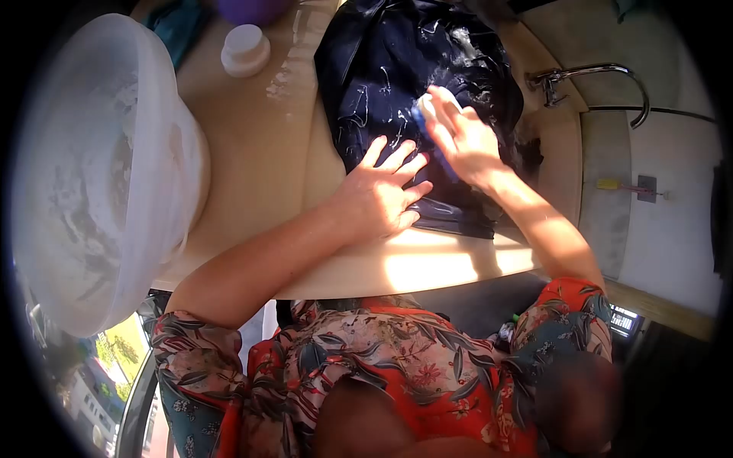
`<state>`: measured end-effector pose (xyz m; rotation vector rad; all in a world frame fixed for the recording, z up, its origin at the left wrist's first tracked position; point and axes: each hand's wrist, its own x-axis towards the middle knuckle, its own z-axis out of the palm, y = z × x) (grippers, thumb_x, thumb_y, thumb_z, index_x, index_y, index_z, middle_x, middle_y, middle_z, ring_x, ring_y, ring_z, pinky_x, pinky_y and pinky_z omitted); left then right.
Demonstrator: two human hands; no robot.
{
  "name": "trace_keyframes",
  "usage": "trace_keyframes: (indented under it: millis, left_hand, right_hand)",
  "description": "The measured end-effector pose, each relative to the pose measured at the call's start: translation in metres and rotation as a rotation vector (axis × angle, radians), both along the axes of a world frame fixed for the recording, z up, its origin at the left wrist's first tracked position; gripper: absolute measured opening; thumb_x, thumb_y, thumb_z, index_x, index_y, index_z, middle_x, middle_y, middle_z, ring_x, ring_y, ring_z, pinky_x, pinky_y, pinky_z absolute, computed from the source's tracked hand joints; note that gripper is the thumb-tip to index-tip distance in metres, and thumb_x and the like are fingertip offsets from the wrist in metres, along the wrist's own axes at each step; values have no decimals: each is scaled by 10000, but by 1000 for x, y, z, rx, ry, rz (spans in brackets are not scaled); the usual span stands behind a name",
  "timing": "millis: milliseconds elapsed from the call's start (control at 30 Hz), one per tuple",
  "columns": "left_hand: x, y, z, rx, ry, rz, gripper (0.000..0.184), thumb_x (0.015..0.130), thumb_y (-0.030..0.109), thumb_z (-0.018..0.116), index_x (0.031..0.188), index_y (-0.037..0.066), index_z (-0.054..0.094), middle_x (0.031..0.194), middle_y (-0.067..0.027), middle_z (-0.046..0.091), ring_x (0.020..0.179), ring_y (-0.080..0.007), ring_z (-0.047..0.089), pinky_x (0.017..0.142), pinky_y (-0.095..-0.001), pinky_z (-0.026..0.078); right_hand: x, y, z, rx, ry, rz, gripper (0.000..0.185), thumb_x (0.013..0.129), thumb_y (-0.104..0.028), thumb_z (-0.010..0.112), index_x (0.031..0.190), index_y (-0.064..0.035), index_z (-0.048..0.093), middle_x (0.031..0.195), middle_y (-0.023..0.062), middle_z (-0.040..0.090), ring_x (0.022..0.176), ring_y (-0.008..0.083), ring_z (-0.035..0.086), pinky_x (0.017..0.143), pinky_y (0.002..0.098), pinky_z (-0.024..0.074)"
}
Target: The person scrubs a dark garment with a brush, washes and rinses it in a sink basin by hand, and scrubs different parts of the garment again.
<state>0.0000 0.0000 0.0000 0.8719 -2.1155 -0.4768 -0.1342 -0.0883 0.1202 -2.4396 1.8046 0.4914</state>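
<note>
A dark, wet cloth [382, 84] with white suds on it lies spread over the beige counter. My left hand [385, 187] rests on its lower left edge, fingers spread and holding nothing. Further right, my right hand [462, 137] presses on the cloth, its fingers wrapped over a blue brush [419, 116]. Only a blue edge of that brush shows; the rest is hidden under the hand.
A large translucent white basin [126, 175] stands at the left. Behind it are a white round cap [246, 50], a teal cloth [174, 27] and a purple object [252, 9]. At the right, a chrome faucet [603, 70] curves over the counter's edge.
</note>
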Motion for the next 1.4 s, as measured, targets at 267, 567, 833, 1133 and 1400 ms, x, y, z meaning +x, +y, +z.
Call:
trace_keyframes:
  millis: [267,567,833,1133,1400]
  left_hand:
    - [45,42,-4,131,-109,27,421,754,321,570,1109,97,599,1325,-130,396,1273,-303,307,1034,-545,204]
    - [45,31,-8,114,-85,36,408,741,297,587,1095,96,602,1311,-132,409,1265,-307,319,1025,-542,226]
    - [52,40,-1,178,-158,-21,381,737,290,586,1068,103,618,1304,-125,420,1263,-295,327,1016,-552,236]
    - [48,35,-8,61,-42,54,366,716,298,601,1029,115,651,1241,-112,480,1233,-276,362,1030,-531,211]
    - [52,35,-3,156,-120,5,377,765,284,563,1098,116,614,1342,-109,389,1276,-291,311,1028,-542,221]
  right_hand:
    - [-11,-150,-105,-320,-117,-199,510,888,-499,349,1328,-241,344,1040,237,583,949,396,567,829,451,443]
    - [10,-81,-96,-232,-342,100,508,887,-476,380,1340,-252,326,1105,251,543,994,397,542,853,442,429]
    - [13,21,-70,-247,-52,495,522,873,-446,421,1341,-233,331,1214,182,483,1000,359,542,864,433,435]
    - [-2,-127,-87,-285,-206,-84,531,874,-505,370,1318,-214,366,1049,248,573,936,413,573,854,454,445]
    - [10,-99,-94,-224,-243,-97,503,884,-474,378,1338,-261,337,1034,244,574,943,424,557,831,444,441]
